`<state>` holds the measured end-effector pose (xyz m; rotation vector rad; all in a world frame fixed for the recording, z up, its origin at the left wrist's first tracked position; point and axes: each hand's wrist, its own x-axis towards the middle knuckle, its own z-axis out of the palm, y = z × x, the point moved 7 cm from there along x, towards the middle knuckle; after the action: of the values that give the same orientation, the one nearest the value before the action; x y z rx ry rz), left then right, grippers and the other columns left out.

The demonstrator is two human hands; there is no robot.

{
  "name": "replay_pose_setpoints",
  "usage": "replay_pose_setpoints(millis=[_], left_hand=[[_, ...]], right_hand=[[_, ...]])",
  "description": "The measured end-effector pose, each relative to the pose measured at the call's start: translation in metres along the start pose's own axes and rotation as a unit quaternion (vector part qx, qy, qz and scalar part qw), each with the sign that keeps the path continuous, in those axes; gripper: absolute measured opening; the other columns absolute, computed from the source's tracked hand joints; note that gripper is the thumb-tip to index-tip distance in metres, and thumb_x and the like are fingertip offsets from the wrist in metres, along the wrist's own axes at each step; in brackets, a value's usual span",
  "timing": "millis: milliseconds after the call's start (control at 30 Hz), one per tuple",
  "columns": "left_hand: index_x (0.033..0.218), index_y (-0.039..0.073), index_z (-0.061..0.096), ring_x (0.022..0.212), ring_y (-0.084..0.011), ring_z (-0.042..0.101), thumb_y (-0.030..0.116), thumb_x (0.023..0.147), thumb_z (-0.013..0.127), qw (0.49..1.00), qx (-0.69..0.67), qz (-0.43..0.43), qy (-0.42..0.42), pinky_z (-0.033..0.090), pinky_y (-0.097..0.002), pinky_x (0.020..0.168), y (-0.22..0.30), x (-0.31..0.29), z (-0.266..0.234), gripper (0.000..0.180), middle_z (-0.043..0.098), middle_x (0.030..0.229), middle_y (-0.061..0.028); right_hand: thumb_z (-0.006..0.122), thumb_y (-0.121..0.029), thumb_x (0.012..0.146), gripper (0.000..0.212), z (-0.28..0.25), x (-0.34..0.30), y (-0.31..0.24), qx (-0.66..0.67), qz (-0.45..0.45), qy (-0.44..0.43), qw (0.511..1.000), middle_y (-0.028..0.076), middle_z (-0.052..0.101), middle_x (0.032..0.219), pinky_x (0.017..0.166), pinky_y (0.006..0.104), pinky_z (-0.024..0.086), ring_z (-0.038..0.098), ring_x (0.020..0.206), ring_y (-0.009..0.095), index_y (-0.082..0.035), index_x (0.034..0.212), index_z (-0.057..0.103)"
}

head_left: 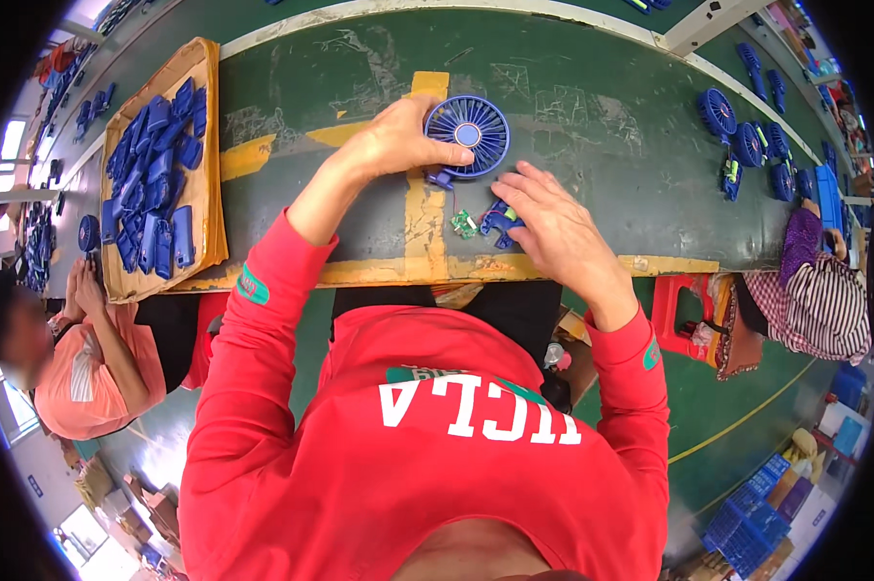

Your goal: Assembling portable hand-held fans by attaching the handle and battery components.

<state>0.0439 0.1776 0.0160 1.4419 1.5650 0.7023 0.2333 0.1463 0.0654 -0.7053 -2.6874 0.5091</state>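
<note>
My left hand point(398, 140) grips a round blue fan head point(468, 137) by its left rim, the thumb lying across the front grille. The fan head faces up over the green bench, with a short stub at its lower edge. Below it sits a small green circuit board point(464, 225), joined by thin wires. Just right of the board, my right hand point(558, 228) has its thumb and fingers around a small blue handle piece point(500, 223). That piece is partly hidden under the fingers.
On the left, a cardboard tray point(216, 194) holds many blue handle shells. Several blue fans point(750, 145) lie along the bench's right side. One person point(98, 358) sits at the left; another point(824, 290) works at the far right by a red stool point(671, 310). Yellow tape point(425, 218) marks the bench.
</note>
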Motion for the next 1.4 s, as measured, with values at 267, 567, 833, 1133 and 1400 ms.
replay_pose_setpoints(millis=[267, 567, 833, 1133, 1400], left_hand=[[0.108, -0.006, 0.053, 0.08, -0.0149, 0.062, 0.029, 0.071, 0.076, 0.956, -0.264, -0.047, 0.115, 0.053, -0.0255, 0.065, -0.007, -0.033, -0.004, 0.055, 0.063, 0.093, -0.0112], [0.112, -0.001, 0.053, 0.085, -0.0122, 0.061, 0.026, 0.08, 0.068, 0.913, -0.39, 0.014, 0.118, 0.053, -0.0266, 0.069, 0.031, -0.058, -0.005, 0.044, 0.062, 0.099, -0.008], [0.116, 0.0, 0.05, 0.091, -0.0123, 0.058, 0.024, 0.082, 0.066, 0.901, -0.424, 0.031, 0.09, 0.049, -0.0281, 0.08, 0.063, -0.08, 0.007, 0.044, 0.059, 0.104, -0.007], [0.116, -0.004, 0.048, 0.091, -0.0128, 0.057, 0.023, 0.077, 0.072, 0.92, -0.377, 0.038, 0.097, 0.047, -0.0276, 0.081, 0.075, -0.078, 0.038, 0.053, 0.059, 0.102, -0.0088], [0.114, -0.005, 0.048, 0.09, -0.0132, 0.057, 0.024, 0.077, 0.073, 0.921, -0.368, 0.013, 0.128, 0.047, -0.0279, 0.081, 0.053, -0.07, 0.049, 0.053, 0.06, 0.1, -0.0101]], right_hand=[[0.068, -0.009, 0.07, 0.036, 0.011, -0.015, 0.011, -0.006, 0.073, -0.077, 0.994, 0.016, 0.059, 0.092, 0.071, 0.0405, 0.044, 0.057, 0.082, 0.034, -0.001, 0.102, 0.054], [0.059, -0.02, 0.088, 0.026, 0.056, -0.051, 0.027, 0.575, 0.348, -0.024, 0.74, 0.006, 0.062, 0.085, 0.057, 0.0236, 0.05, 0.06, 0.068, 0.01, -0.001, 0.105, 0.052], [0.054, -0.037, 0.09, 0.041, 0.07, -0.054, 0.016, 0.775, 0.349, 0.032, 0.526, 0.009, 0.061, 0.084, 0.057, 0.0263, 0.055, 0.061, 0.063, 0.014, -0.003, 0.114, 0.051], [0.059, -0.024, 0.088, 0.032, 0.073, -0.051, -0.001, 0.733, 0.362, 0.009, 0.576, 0.005, 0.062, 0.078, 0.059, 0.0252, 0.054, 0.061, 0.064, 0.012, 0.0, 0.109, 0.058], [0.057, -0.022, 0.089, 0.029, 0.066, -0.052, -0.012, 0.727, 0.359, 0.046, 0.583, 0.007, 0.063, 0.082, 0.061, 0.0255, 0.054, 0.063, 0.066, 0.013, 0.0, 0.108, 0.056]])
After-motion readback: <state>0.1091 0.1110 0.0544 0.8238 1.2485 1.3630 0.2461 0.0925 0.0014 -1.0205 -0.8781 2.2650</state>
